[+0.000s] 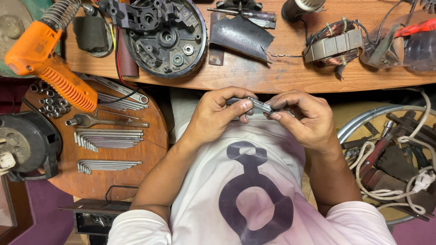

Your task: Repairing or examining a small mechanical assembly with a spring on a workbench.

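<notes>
Gripping one small grey metal tool (255,105) between left hand (217,112) and right hand (303,118), below orange-labelled soldering gun (47,61).

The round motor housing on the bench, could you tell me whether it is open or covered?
Open: the motor housing shows bearings and inner ribs.

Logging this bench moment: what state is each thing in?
Small metal tool: gripped by both hands.
Left hand: closed on it.
Right hand: pinching its end.
Motor housing: opened, lying on bench.
Copper winding: removed, lying loose.
Orange soldering gun: lying unused.
</notes>
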